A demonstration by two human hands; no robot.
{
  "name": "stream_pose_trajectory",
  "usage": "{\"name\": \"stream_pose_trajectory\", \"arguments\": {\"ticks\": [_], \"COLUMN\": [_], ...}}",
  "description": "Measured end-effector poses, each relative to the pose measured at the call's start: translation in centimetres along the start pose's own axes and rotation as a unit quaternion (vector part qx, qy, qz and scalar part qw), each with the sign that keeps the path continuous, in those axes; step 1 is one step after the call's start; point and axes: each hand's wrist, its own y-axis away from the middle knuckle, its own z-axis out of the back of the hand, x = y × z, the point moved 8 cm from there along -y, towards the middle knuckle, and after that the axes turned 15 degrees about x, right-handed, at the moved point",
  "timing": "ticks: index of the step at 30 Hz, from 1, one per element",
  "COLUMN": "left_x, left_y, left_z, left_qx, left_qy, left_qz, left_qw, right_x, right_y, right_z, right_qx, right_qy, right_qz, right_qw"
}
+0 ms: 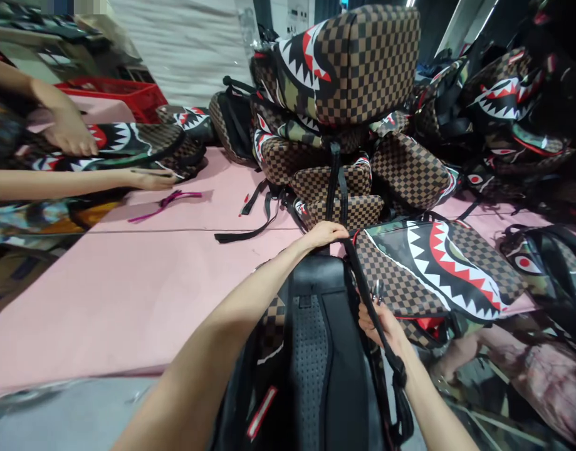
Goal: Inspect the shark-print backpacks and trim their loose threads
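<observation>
A black backpack (316, 351) stands in front of me with its padded back panel toward me. My left hand (328, 233) reaches over its top, fingers closed on the upper end of a black strap (363, 282). This strap runs down along the bag's right side to a bunched lower end. Behind the strap, my right hand (379, 322) is closed around small metal snips (377, 291), blades pointing up. The strap partly covers that hand. Just beyond lies a checkered backpack (438, 269) with a red and white shark-mouth print.
Checkered shark-print backpacks are piled (363, 75) at the back of the pink table (175, 282). Loose black straps (243, 235) and a purple ribbon (170, 203) lie on it. At left, a co-worker's hands (71, 128) work over another bag; behind is a red crate (128, 94). Another person's arm shows lower right.
</observation>
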Motion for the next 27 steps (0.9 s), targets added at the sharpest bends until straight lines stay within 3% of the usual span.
{"name": "stream_pose_trajectory", "arguments": {"ticks": [6,10,16,20,22,24,25,27], "left_x": [0.5,0.1,0.2,-0.7,-2.6,-4.9,-6.0,-8.1], "left_y": [-1.9,-1.7,-0.1,0.6,2.3,5.9,8.1,13.0], "left_z": [-1.1,-0.8,0.4,0.6,1.0,1.0,0.4,-2.4], "left_qx": [0.000,0.002,0.005,-0.008,-0.075,-0.161,-0.185,-0.170], "left_qy": [-0.008,0.014,0.158,0.074,0.007,-0.059,-0.089,-0.144], "left_qz": [0.053,0.065,0.083,0.087,0.056,0.059,0.078,0.116], "left_qw": [0.999,0.998,0.984,0.993,0.996,0.983,0.976,0.968], "right_x": [2.9,4.3,2.5,1.7,1.8,2.0,2.0,1.9], "right_y": [4.5,7.0,6.6,6.5,6.7,6.8,6.8,6.8], "right_z": [2.0,2.0,3.4,3.5,3.1,2.6,2.4,2.2], "right_qx": [-0.107,-0.144,-0.146,-0.138,-0.135,-0.125,-0.119,-0.112], "right_qy": [0.162,0.272,0.183,0.125,0.121,0.120,0.119,0.116], "right_qz": [-0.032,0.005,0.021,0.013,0.018,0.033,0.039,0.045], "right_qw": [0.980,0.951,0.972,0.982,0.983,0.984,0.985,0.986]}}
